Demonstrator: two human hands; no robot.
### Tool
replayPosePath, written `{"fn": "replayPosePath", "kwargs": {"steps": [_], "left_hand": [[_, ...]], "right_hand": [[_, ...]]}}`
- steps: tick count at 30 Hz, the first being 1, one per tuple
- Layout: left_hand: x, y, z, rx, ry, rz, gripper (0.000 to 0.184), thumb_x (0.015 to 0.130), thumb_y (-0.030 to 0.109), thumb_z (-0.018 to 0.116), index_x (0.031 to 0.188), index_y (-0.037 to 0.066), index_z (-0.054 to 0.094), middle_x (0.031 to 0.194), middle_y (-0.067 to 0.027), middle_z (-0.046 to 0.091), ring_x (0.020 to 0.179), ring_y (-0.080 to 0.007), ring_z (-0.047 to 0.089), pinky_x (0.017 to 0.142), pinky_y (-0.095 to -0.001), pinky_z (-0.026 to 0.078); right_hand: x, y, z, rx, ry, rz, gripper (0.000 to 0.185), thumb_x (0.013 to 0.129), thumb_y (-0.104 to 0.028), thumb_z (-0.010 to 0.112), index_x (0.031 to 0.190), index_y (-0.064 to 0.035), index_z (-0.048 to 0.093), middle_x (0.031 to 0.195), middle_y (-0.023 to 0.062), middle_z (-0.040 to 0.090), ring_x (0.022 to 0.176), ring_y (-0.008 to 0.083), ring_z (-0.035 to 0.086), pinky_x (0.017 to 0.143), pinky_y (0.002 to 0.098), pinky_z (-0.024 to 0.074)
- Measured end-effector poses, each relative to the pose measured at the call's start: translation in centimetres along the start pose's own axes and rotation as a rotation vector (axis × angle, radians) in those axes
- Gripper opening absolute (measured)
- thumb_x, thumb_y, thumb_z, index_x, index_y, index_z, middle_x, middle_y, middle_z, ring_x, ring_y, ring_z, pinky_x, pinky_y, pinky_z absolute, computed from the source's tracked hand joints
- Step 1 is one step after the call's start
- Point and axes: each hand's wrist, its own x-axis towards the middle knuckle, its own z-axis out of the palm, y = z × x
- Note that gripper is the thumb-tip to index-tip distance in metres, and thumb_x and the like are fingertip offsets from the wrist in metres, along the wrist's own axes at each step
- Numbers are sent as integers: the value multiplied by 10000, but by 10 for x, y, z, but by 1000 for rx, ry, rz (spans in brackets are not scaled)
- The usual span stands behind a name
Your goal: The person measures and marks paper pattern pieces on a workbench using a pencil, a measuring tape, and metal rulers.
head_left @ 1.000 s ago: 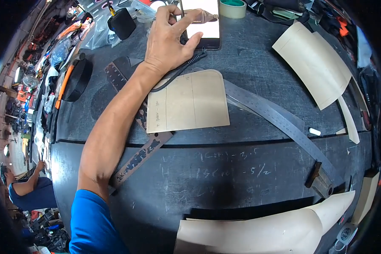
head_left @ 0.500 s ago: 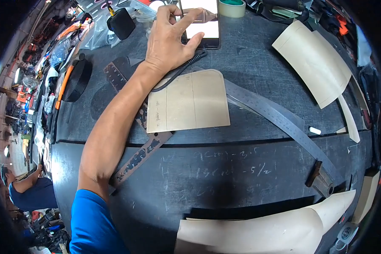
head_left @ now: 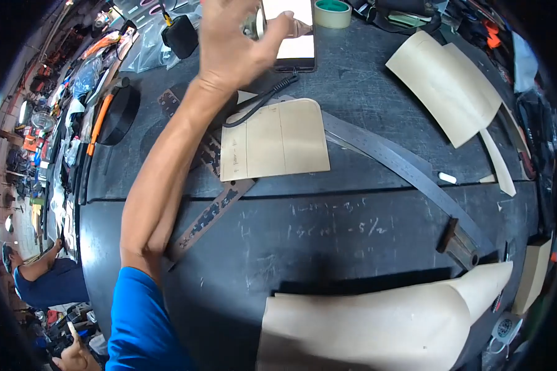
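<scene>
My left hand (head_left: 235,46) is raised at the top, beside a phone (head_left: 295,52) with a lit screen, its fingers apart and nothing seen in them. A black coiled cable (head_left: 263,102) runs from the phone's lower edge. Below it lies a tan sheet (head_left: 281,139) with rounded upper corner, pencil lines and writing. A brown square ruler (head_left: 210,216) reaches out from under the sheet, and a long steel ruler (head_left: 396,166) extends to the right. My right hand is out of view.
Curved tan sheets lie at the upper right (head_left: 445,83) and bottom (head_left: 365,328). A metal tool (head_left: 458,246), white chalk (head_left: 447,178), green tape roll (head_left: 332,13) and black strap roll (head_left: 120,111) are on the table (head_left: 328,260). A person (head_left: 46,278) is far left.
My left hand has lifted from the phone and spread its fingers, moving slightly up and left. The view has shifted slightly. Part of another person now shows at the lower left.
</scene>
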Motion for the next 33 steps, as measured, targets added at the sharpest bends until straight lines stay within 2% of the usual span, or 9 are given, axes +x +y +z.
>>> {"fn": "replayPosePath", "kwargs": {"steps": [1, 3, 5, 6, 9, 10, 19, 21, 33], "left_hand": [[16, 14, -13, -134, 27, -188, 510, 933, 24, 755, 1441, 72, 771, 1164, -92, 550, 940, -203, 528, 806, -325, 508], [48, 39, -40, -300, 130, -282, 577, 957, 33, 761, 1530, 66, 710, 1187, -77, 617, 978, -181, 585, 821, -317, 547], [60, 66, -72, -334, 206, -203, 616, 962, 32, 767, 1570, 70, 680, 1245, -83, 678, 1027, -174, 642, 847, -315, 577], [59, 83, -100, -257, 132, -265, 473, 985, 55, 806, 1454, 49, 748, 1206, -81, 675, 1015, -173, 620, 870, -305, 539], [53, 152, -177, -123, -94, -128, 306, 951, 93, 828, 1256, 79, 842, 1061, -76, 686, 864, -214, 575, 793, -306, 523], [46, 176, -198, -125, -127, -63, 201, 929, -4, 800, 1123, -13, 848, 935, -66, 761, 804, -215, 621, 777, -303, 522], [-110, 439, -326, -264, -500, -651, 206, 890, -23, 831, 1093, -9, 861, 1096, -113, 746, 904, -251, 637, 820, -358, 535], [-135, 492, -328, -311, -501, -727, 229, 912, -35, 824, 1138, -5, 839, 1176, -111, 731, 970, -268, 646, 852, -367, 545], [-172, 600, -323, -379, -571, -644, 299, 958, 15, 811, 1256, 7, 786, 1381, -160, 669, 1143, -366, 652, 1006, -450, 562]], "right_hand": [[-8, 5, -6, 23, 33, 1, 361, 1183, -309, 558, 1377, -49, 716, 1218, 144, 775, 1020, 262, 690, 987, 478, 532], [-35, 73, 10, 1004, -88, -550, 343, 1193, -288, 547, 1353, -30, 707, 1176, 143, 770, 959, 244, 671, 926, 442, 532], [-50, 96, 19, 1367, -106, -729, 328, 1203, -268, 537, 1330, -11, 698, 1133, 142, 764, 897, 225, 653, 865, 406, 532], [-53, 98, 20, 1448, -98, -784, 322, 1208, -258, 532, 1318, -2, 694, 1112, 141, 762, 867, 216, 644, 834, 388, 532], [-63, 102, 10, 1490, -23, -863, 308, 1223, -227, 516, 1283, 26, 680, 1049, 140, 754, 774, 188, 616, 742, 334, 531], [-66, 103, 9, 1525, -40, -850, 304, 1228, -217, 511, 1271, 35, 676, 1028, 139, 751, 744, 179, 607, 712, 316, 531], [-78, 105, -12, 1753, -361, -562, 471, 1226, -480, 595, 1315, -22, 660, 1041, 105, 744, 804, 142, 628, 743, 277, 534], [-75, 103, -9, 1768, -340, -584, 402, 1236, -416, 586, 1309, -31, 677, 1042, 90, 749, 800, 133, 627, 722, 276, 528], [-63, 101, 4, 1813, -261, -721, 369, 1240, -397, 573, 1309, -49, 674, 1031, 64, 737, 782, 102, 616, 709, 250, 499]]}}
